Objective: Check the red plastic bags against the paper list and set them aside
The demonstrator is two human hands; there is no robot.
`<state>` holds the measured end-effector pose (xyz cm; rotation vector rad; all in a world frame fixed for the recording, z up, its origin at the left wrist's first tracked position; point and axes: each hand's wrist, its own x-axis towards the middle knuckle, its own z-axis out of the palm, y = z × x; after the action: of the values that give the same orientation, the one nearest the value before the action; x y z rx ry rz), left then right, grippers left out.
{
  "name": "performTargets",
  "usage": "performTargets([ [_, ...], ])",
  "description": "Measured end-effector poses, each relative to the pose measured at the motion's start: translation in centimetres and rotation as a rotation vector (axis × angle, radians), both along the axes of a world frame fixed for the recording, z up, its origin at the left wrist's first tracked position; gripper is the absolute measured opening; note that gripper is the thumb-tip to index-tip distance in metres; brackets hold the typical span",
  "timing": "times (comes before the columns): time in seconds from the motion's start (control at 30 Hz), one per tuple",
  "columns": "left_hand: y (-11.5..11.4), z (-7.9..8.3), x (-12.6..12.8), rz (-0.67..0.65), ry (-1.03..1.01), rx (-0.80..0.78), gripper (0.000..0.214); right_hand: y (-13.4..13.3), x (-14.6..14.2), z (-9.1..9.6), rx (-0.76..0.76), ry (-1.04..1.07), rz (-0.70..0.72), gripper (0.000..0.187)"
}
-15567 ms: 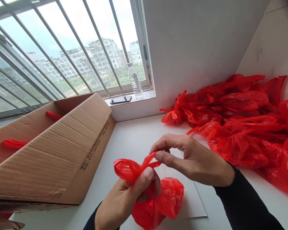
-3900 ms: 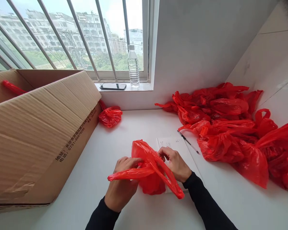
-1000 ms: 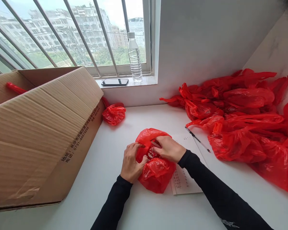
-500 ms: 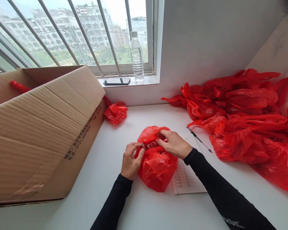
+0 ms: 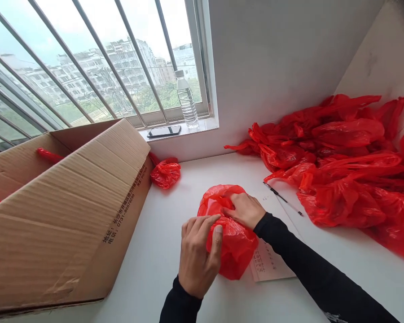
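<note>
A red plastic bag (image 5: 234,249) lies bunched on the white table, its mouth gathered open towards the top. My right hand (image 5: 247,210) reaches into that mouth from the right, thumb and fingers around the crumpled film, fingertips partly hidden. Inside the opening a pale pinkish patch (image 5: 213,206) shows; what it belongs to I cannot make out. My left hand (image 5: 200,251) hovers over the bag's near left side, fingers stretched and thumb apart. Partly under the bag lies a sheet of paper (image 5: 272,264) with handwritten rows.
A large cardboard box (image 5: 70,211) stands open on the left, red plastic inside. Beside it sits a small knotted red bag (image 5: 166,173). Many red bags (image 5: 343,179) pile up on the right, near a pen (image 5: 283,198). The windowsill holds a phone (image 5: 164,131) and a water bottle (image 5: 187,101).
My left hand has let go of the red packet with white print and spread its fingers. The packet is now out of sight. My right hand has moved deeper into the bag's mouth.
</note>
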<state>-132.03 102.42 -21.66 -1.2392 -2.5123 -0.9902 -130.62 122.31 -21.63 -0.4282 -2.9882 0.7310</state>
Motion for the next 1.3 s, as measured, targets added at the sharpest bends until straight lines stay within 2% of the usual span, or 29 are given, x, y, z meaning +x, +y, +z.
performTargets([
  [0.07,0.3,0.1,-0.1,0.101,-0.094,-0.131,0.031,0.2,-0.1,-0.1,0.030,-0.026,0.009,0.027],
  [0.17,0.5,0.0,-0.5,0.191,-0.160,-0.262,0.037,0.5,0.0,0.1,0.065,-0.038,0.011,0.027],
  [0.23,0.4,-0.2,-0.5,0.186,-0.163,-0.343,0.036,0.6,0.2,0.2,0.090,-0.046,0.026,0.026],
  [0.37,-0.1,-0.2,-0.1,0.060,-0.151,-0.463,0.019,0.7,0.6,0.1,0.116,-0.062,0.064,0.018],
  [0.43,-0.4,0.1,0.0,0.019,-0.151,-0.418,0.015,0.8,0.8,0.3,0.118,-0.056,0.070,0.020],
  [0.5,-0.8,0.8,-0.3,0.014,-0.178,-0.308,0.016,1.1,0.8,0.7,0.119,-0.048,0.068,0.023],
  [0.67,-1.2,2.5,-1.5,0.094,-0.250,0.008,0.012,1.7,0.7,0.6,0.100,-0.057,0.100,0.031],
  [0.73,-1.1,2.9,-1.6,0.081,-0.285,0.059,0.013,1.7,0.7,0.2,0.086,-0.071,0.121,0.028],
  [0.87,-0.1,3.5,-1.2,0.118,-0.376,0.034,0.010,1.8,0.7,0.2,0.064,-0.041,0.111,0.020],
  [1.03,1.2,4.0,-1.2,0.207,-0.354,-0.024,0.036,2.6,1.6,2.1,-0.028,0.053,0.124,0.022],
  [1.17,0.8,3.7,-2.1,0.200,-0.269,-0.204,0.030,3.2,2.9,4.3,-0.236,0.210,0.176,0.025],
  [1.3,-0.4,4.0,-3.0,0.162,-0.265,-0.359,0.031,3.4,4.4,6.8,-0.334,0.330,0.102,0.013],
])
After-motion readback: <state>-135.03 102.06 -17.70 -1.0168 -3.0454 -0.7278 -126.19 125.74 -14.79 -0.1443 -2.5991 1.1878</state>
